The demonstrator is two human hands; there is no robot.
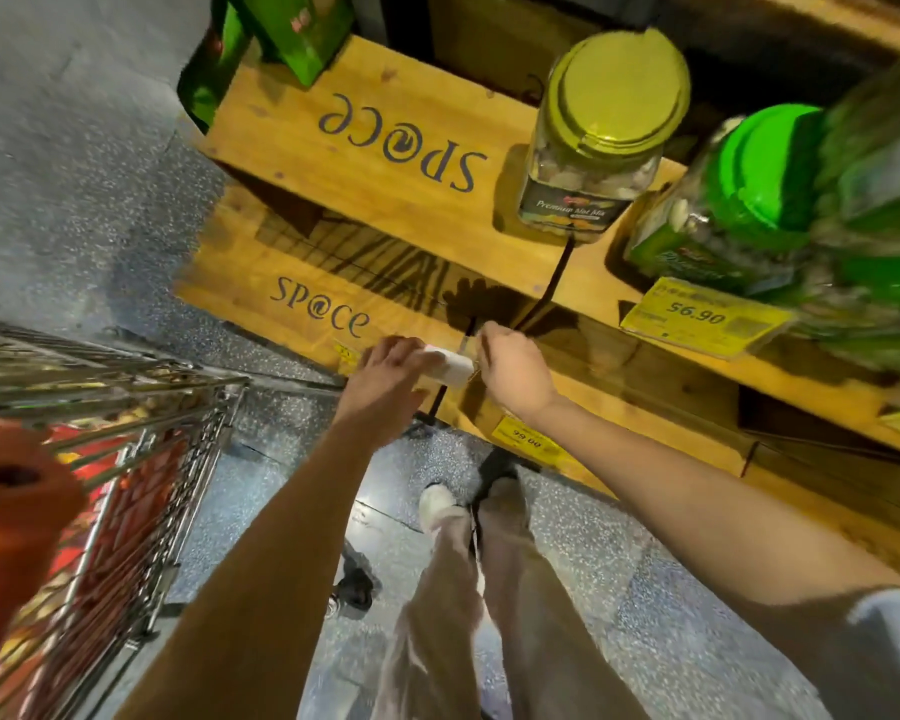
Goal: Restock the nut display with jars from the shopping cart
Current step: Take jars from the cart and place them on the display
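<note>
Left hand (391, 374) and right hand (513, 371) grip a white object (450, 368), well apart from the jar (591, 148).

Shopping cart (126, 459) at the left, stepped display (385, 148) ahead and to the right, jar (593, 137) on its upper step, second jar (739, 200) to the right, price tag (697, 317) on the edge before it, left hand (391, 366) and right hand (513, 371) at the lower step's front edge, small block (450, 367) between them

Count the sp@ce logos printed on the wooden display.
2. The upper logo is upside down, left of the gold-lidded jar; the lower logo is upright, just beyond the left hand. More may lie out of view.
</note>
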